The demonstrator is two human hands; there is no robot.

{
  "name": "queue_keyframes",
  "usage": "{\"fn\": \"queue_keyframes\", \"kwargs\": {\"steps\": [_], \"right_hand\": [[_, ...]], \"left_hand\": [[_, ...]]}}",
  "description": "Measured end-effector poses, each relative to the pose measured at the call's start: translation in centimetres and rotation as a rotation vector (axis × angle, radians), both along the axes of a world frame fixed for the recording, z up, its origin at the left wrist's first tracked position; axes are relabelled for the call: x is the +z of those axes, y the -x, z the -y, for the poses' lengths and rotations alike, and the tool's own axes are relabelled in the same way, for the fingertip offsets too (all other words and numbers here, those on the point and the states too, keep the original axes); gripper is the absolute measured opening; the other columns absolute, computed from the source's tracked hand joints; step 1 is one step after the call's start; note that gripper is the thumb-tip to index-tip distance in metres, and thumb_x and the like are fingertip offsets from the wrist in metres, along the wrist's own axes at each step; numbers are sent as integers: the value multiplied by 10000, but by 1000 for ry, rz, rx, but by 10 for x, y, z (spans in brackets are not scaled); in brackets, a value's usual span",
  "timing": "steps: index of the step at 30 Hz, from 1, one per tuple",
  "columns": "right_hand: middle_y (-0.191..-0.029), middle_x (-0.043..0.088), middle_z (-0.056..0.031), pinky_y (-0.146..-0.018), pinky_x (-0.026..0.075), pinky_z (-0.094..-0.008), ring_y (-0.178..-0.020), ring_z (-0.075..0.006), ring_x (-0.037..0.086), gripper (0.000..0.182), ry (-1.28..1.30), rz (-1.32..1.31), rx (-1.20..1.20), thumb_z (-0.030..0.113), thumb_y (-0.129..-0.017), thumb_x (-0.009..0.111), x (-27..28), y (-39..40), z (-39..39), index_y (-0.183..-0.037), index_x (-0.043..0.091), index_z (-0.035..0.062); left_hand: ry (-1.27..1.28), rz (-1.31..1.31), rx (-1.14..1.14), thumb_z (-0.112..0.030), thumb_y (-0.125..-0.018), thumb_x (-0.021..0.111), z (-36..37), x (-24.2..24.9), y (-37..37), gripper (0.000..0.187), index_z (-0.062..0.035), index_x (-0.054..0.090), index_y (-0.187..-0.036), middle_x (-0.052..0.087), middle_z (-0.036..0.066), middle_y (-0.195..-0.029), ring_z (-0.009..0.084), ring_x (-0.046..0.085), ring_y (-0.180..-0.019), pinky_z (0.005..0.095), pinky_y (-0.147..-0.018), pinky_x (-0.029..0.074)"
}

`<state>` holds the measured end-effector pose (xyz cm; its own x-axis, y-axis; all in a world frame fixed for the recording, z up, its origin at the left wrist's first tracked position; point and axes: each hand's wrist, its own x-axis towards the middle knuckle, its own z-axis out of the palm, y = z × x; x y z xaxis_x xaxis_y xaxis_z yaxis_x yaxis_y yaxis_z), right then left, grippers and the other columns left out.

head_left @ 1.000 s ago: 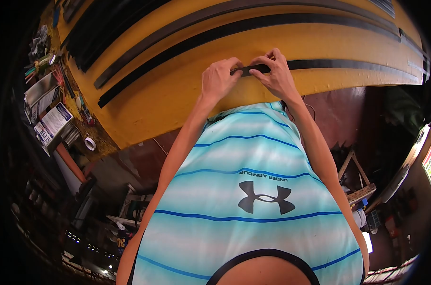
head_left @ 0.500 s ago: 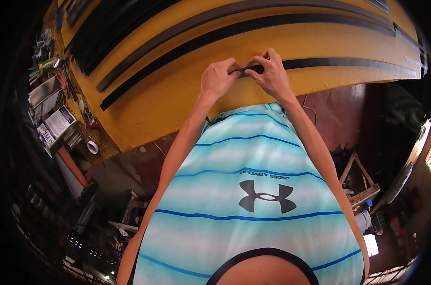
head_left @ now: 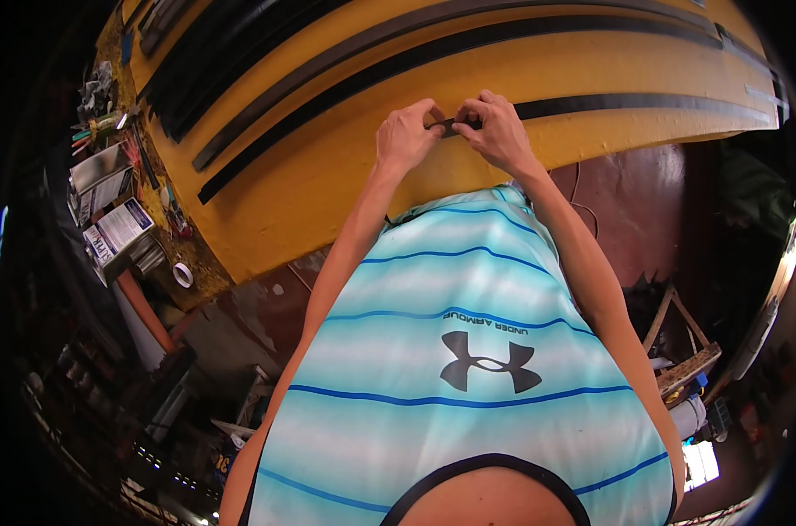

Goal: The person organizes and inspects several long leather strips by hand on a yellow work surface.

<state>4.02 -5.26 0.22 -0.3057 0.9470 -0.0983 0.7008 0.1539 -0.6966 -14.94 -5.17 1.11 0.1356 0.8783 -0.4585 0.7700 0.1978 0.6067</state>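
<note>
A narrow black strip [head_left: 626,103] lies along the near edge of the yellow table [head_left: 345,167], running from my hands toward the right. Its left end is pinched between the fingers of my left hand [head_left: 406,136]. Close beside it, my right hand [head_left: 494,131] grips the same strip with thumb and fingers. A short dark piece of it shows between the two hands. Farther back, a longer black strip [head_left: 328,103] and a brownish-grey strip [head_left: 275,91] curve across the table.
More black strips [head_left: 214,66] are bunched at the back left. Off the table's left side are a labelled metal can [head_left: 119,232], a white tape roll [head_left: 182,275] and assorted tools. A wooden trestle [head_left: 689,368] stands at the lower right.
The view has shifted slightly, so the left-side items appear farther right. Both hands keep their hold on the strip, with the fingertips slightly nearer each other.
</note>
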Motion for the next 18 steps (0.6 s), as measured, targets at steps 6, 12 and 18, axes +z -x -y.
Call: {"fn": "queue_keyframes", "kwargs": {"steps": [6, 12, 18], "right_hand": [[-838, 611, -101, -801, 465, -411, -866, -286, 589, 152, -39, -31, -13, 184, -809, 787, -6, -1, 1, -874, 723, 62], [-837, 620, -105, -781, 477, -405, -856, -282, 598, 209, 7, -26, -19, 218, -778, 818, -1, 1, -1, -858, 717, 53], [-838, 635, -103, -783, 473, -412, -844, -297, 600, 228, -26, -20, -41, 234, -750, 833, -7, 5, -1, -832, 711, 60]], "left_hand": [[28, 0, 29, -259, -845, 775, -2, -3, 0, 213, -157, 731, -1027, 754, 85, -922, 261, 714, -871, 384, -782, 529], [35, 4, 45, -258, -847, 775, -2, -5, 2, 223, -132, 727, -1025, 744, 66, -871, 232, 708, -838, 372, -771, 526], [47, 29, 51, -262, -847, 778, -1, -6, 3, 223, -135, 731, -1025, 749, 65, -866, 225, 709, -823, 363, -761, 525]]}}
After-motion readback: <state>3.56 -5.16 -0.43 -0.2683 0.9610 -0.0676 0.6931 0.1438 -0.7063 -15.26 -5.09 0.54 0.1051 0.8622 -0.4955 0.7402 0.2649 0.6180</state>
